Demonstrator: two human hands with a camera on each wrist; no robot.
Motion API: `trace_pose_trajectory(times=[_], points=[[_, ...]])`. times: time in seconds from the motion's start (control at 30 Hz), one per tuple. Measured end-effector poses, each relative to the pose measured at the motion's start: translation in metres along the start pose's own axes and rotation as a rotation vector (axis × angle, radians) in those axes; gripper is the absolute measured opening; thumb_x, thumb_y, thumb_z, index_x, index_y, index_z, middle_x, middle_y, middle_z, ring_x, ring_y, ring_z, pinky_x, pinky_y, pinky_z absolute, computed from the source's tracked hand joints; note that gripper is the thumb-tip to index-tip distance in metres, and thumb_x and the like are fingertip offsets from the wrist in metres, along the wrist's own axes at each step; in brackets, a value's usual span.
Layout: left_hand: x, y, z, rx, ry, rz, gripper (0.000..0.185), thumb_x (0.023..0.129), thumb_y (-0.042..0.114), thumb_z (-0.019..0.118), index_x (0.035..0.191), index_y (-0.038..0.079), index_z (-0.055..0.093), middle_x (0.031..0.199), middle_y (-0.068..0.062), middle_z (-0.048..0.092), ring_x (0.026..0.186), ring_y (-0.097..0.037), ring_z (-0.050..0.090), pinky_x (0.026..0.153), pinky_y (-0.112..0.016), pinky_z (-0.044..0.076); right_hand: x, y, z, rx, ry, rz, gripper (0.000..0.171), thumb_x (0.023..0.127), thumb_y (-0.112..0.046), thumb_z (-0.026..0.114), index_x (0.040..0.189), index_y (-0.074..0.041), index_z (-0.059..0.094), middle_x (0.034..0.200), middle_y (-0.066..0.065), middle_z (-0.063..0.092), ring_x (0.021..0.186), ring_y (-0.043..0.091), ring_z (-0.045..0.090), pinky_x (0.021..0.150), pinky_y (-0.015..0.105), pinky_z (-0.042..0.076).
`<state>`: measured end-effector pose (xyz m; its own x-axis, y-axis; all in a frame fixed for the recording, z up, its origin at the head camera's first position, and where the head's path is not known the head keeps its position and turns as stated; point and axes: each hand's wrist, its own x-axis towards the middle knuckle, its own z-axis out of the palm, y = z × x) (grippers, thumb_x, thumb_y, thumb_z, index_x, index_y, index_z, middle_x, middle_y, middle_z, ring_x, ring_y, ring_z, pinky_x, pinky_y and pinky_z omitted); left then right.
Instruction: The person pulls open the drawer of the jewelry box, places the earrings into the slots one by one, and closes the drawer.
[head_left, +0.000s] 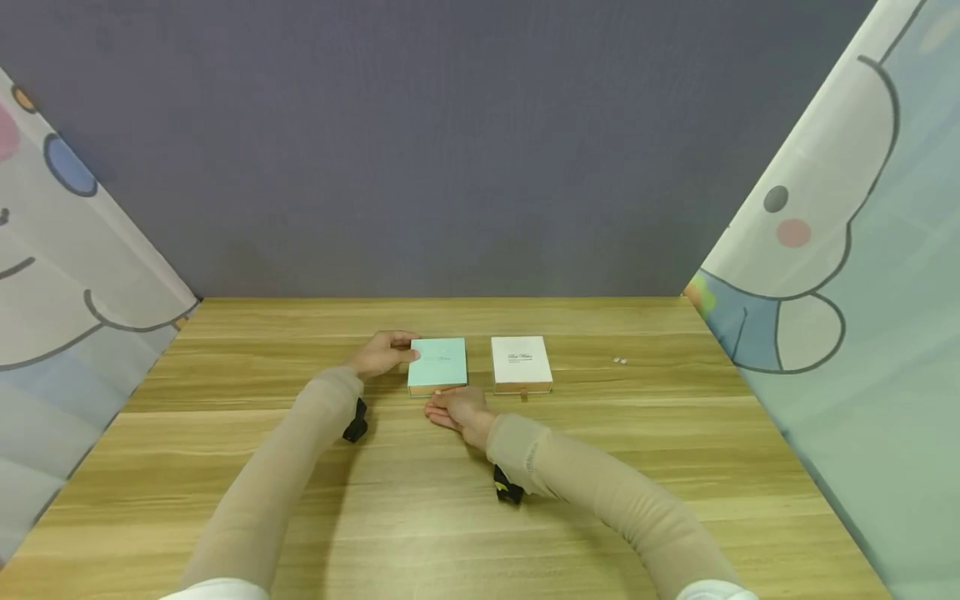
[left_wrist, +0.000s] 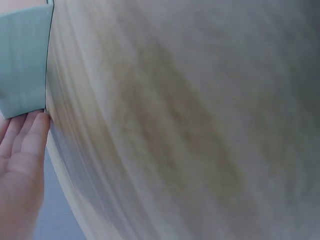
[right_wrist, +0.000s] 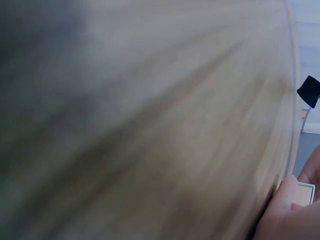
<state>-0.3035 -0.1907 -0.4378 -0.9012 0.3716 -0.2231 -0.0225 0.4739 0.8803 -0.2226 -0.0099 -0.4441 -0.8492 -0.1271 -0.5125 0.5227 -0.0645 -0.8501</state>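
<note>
Plainly, both hands are at the turquoise box (head_left: 438, 360), which lies flat between them on the wood-grained counter (head_left: 420, 517). The left hand (head_left: 382, 356) is loosely spread, its thumb against the box's left edge and its fingers (left_wrist: 32, 137) nearly straight, their tips touching the box. The right hand (head_left: 459, 408) is at the box's near side, fingers gathered close to the front face; whether they pinch anything cannot be told, as the hand covers that part.

From the left wrist, box and hand are both cut off by the picture's left edge; from the right wrist, only part of the hand shows in the lower right corner, and the counter is blurred.

Just beyond the right hand and to its right lies a white box (head_left: 521, 358) with dark lettering and a small tab (head_left: 523, 397) at its near side. The turquoise lid's lettering is too faint to read. Well to the right of both hands are some tiny whitish pieces (head_left: 619, 361), too small to make out.
</note>
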Motion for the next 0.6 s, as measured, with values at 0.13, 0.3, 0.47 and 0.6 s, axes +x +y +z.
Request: trace_pose_trajectory(times=[0.13,0.3,0.47,0.6], points=[[0.0031,0.0012,-0.0007,0.014,-0.009,-0.002,0.05,0.092,0.019,0.056,0.138,0.005,0.04,0.143,-0.02,0.034,0.132,-0.037,0.031,0.107,-0.05,0.032,-0.001,0.0,0.0001,-0.009,0.016,-0.014,0.023,0.089,0.0,0.055,0.11,0.009,0.06,0.097,0.022,0.067,0.08,0.019,0.069,0.072,0.024,0.056],[0.0047,0.0013,-0.0012,0.057,-0.016,0.012,0.051,0.092,0.021,0.056,0.138,0.005,0.04,0.143,-0.022,0.034,0.132,-0.038,0.031,0.106,-0.051,0.033,-0.0021,0.0011,0.0001,-0.006,0.037,-0.02,0.022,0.089,0.0,0.057,0.108,0.008,0.061,0.096,0.021,0.068,0.081,0.02,0.069,0.072,0.025,0.056],[0.0042,0.0014,-0.0025,0.072,-0.012,-0.004,0.05,0.093,0.021,0.055,0.138,0.005,0.04,0.142,-0.021,0.035,0.132,-0.037,0.032,0.106,-0.049,0.034,-0.0033,0.0021,0.0015,-0.006,0.041,-0.006,0.02,0.088,-0.001,0.058,0.106,0.007,0.062,0.093,0.018,0.069,0.079,0.019,0.069,0.07,0.024,0.057],[0.003,0.0028,-0.0025,0.087,-0.01,-0.009,0.05,0.093,0.022,0.054,0.138,0.005,0.039,0.142,-0.021,0.035,0.132,-0.037,0.032,0.105,-0.05,0.034,-0.0045,0.0033,0.0012,0.001,0.036,-0.003,0.019,0.088,-0.002,0.058,0.104,0.008,0.063,0.093,0.019,0.069,0.08,0.02,0.069,0.07,0.024,0.056]])
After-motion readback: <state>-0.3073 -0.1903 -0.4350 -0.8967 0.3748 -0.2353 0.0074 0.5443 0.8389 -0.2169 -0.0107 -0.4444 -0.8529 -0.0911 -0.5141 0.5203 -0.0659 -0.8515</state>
